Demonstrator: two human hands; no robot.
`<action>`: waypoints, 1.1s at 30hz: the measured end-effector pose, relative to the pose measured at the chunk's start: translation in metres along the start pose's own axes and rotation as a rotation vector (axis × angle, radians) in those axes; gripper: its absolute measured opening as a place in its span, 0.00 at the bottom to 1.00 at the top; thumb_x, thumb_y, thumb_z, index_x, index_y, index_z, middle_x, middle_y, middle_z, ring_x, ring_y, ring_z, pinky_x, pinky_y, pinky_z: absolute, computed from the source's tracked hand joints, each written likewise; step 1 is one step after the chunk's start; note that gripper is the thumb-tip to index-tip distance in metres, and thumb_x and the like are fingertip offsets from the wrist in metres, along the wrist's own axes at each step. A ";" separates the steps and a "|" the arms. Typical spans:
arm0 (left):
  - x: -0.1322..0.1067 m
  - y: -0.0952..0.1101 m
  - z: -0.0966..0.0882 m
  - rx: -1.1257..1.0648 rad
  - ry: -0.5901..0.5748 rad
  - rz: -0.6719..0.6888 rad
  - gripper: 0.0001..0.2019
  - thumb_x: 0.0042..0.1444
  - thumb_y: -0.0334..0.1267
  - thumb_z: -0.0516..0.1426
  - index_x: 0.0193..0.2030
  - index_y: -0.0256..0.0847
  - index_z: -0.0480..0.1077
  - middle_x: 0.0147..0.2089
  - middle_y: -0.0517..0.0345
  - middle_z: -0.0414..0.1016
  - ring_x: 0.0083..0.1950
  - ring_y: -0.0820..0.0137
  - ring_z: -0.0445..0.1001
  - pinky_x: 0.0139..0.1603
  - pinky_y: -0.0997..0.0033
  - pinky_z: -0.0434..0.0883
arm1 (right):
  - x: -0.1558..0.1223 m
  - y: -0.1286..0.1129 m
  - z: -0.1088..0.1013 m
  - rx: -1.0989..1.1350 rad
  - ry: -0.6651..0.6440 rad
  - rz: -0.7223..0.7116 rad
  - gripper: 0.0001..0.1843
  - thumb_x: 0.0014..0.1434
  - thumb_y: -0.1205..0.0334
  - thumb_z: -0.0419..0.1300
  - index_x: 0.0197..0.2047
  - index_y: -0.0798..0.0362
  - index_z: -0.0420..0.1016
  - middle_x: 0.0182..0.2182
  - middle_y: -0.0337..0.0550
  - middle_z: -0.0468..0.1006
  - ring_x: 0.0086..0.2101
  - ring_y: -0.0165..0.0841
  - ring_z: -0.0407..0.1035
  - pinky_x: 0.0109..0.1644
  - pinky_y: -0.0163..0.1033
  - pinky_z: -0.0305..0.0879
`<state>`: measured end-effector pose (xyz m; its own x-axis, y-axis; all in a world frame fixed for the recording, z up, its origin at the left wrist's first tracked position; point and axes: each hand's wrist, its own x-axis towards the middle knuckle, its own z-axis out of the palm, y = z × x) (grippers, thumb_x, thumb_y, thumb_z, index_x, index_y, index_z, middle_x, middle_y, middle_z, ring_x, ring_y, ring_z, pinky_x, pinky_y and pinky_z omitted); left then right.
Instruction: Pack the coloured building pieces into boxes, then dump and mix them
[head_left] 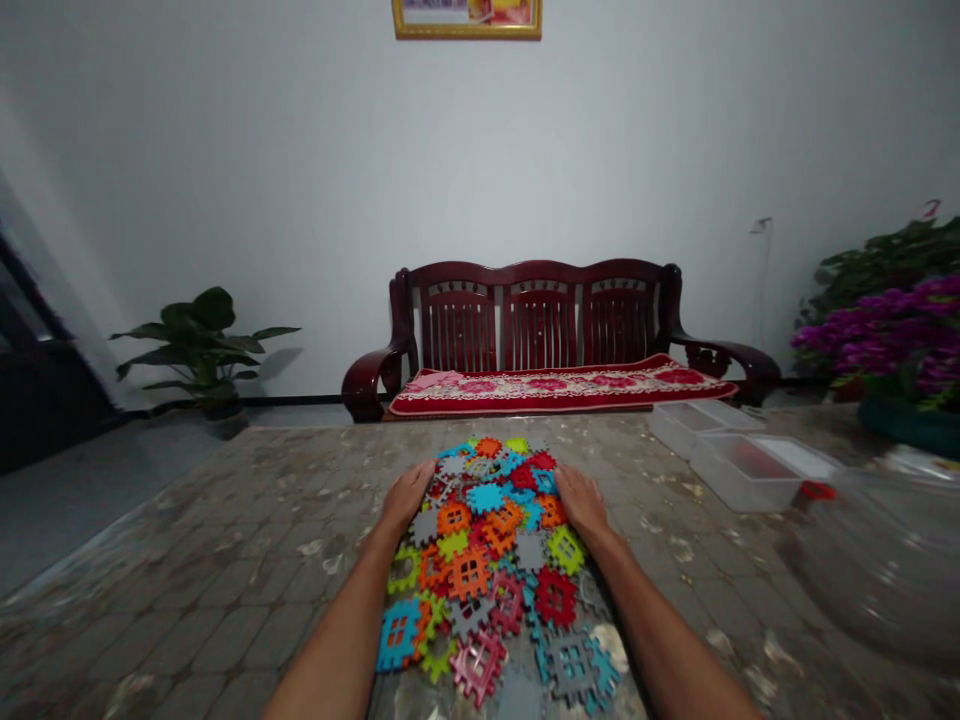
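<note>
A heap of toothed plastic building tiles (pixel 469 572) in orange, blue, red, green, grey and pink spreads over the table between my forearms. Many tiles have window-like cut-outs. My left hand (pixel 409 490) rests at the far left edge of the heap, its fingers stretched forward against the tiles. Mirroring it on the far right side, my right hand (pixel 581 495) lies beside a blue and an orange tile (pixel 552 511), fingers extended. Neither hand grips a tile that I can make out. Some tiles overlap and hide those beneath.
The patterned table (pixel 300 580) runs wide on both sides. To the right stand clear plastic boxes (pixel 742 480) and a large transparent container (pixel 885 560). Beyond the table are a wooden bench (pixel 536 320) with a red cover, a leafy potted plant (pixel 202 345) and purple flowers (pixel 892 330).
</note>
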<state>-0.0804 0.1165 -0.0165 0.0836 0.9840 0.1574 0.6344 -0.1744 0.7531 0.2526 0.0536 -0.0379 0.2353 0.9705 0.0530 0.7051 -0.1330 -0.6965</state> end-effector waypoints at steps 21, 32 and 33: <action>-0.087 0.001 -0.003 0.066 0.084 -0.056 0.30 0.68 0.51 0.41 0.67 0.37 0.65 0.70 0.45 0.68 0.72 0.59 0.64 0.75 0.54 0.56 | -0.044 0.012 -0.017 0.086 0.107 -0.048 0.33 0.69 0.47 0.38 0.67 0.51 0.69 0.66 0.49 0.70 0.65 0.42 0.62 0.72 0.48 0.53; -0.072 0.017 0.014 0.253 0.188 -0.144 0.25 0.67 0.50 0.49 0.64 0.40 0.68 0.69 0.40 0.69 0.72 0.49 0.62 0.75 0.44 0.50 | -0.044 0.006 -0.012 0.043 0.154 -0.017 0.30 0.70 0.48 0.40 0.64 0.48 0.71 0.63 0.49 0.73 0.63 0.45 0.63 0.71 0.50 0.52; -0.070 0.018 0.014 0.243 0.192 -0.145 0.25 0.67 0.51 0.49 0.64 0.41 0.68 0.68 0.41 0.70 0.72 0.49 0.62 0.75 0.44 0.50 | -0.043 0.007 -0.012 0.055 0.156 -0.015 0.30 0.70 0.48 0.40 0.64 0.48 0.71 0.63 0.49 0.72 0.63 0.45 0.63 0.71 0.51 0.52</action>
<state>-0.0636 0.0452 -0.0230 -0.1524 0.9690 0.1944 0.7955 0.0036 0.6060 0.2550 0.0082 -0.0364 0.3292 0.9286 0.1712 0.6728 -0.1034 -0.7326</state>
